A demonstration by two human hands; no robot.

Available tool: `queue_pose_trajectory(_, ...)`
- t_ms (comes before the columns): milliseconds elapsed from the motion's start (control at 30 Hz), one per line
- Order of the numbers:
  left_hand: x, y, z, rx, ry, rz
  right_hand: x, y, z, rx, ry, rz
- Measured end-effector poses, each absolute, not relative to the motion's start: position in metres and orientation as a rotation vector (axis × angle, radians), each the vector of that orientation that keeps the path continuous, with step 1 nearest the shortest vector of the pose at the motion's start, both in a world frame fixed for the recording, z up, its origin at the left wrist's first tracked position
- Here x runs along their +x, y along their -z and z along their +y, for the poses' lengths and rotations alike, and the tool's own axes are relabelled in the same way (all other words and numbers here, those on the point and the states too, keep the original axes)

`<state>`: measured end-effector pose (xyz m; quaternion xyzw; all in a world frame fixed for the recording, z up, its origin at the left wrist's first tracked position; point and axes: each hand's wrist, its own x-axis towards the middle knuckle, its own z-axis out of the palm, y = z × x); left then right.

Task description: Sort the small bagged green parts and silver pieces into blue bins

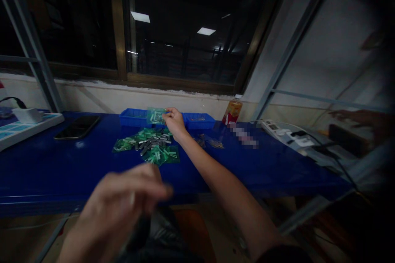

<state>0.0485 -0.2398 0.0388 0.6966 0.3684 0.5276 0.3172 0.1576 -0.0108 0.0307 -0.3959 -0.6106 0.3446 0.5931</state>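
Note:
My right hand [175,122] reaches over the blue table and pinches a small green-tinted plastic bag [155,116] of light, short parts. It holds this bag up in front of a blue tray [132,117]. Under it lies a pile of similar green bags [157,155], with loose dark grey, bar-like pieces [151,143] among them. My left hand [123,201] is close to the camera at the table's front edge, blurred, with its fingers curled together. Whether anything is between those fingers is hidden.
A second blue tray section [199,121] and small bags of brass-coloured parts [215,143] are right of the pile. A phone [78,126] and power strip [31,128] lie left. A drink bottle [233,111] stands at the back; another strip with cables [286,135] is right.

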Motion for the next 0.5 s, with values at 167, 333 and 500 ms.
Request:
queue_pose_trajectory(167,0.007,-0.055,-0.107,1.107,-1.291,1.010,0.156,-0.029,-0.013,-0.892,-0.561,-1.605)
queue_pose_trajectory(333,-0.021,-0.040,-0.039,0.913,-0.989,1.123,0.155,-0.030,-0.021,-0.775,-0.304,-1.811)
queue_pose_trajectory(500,-0.015,-0.046,-0.025,0.962,-1.125,1.100,0.156,-0.030,-0.026,-0.744,-0.133,-1.902)
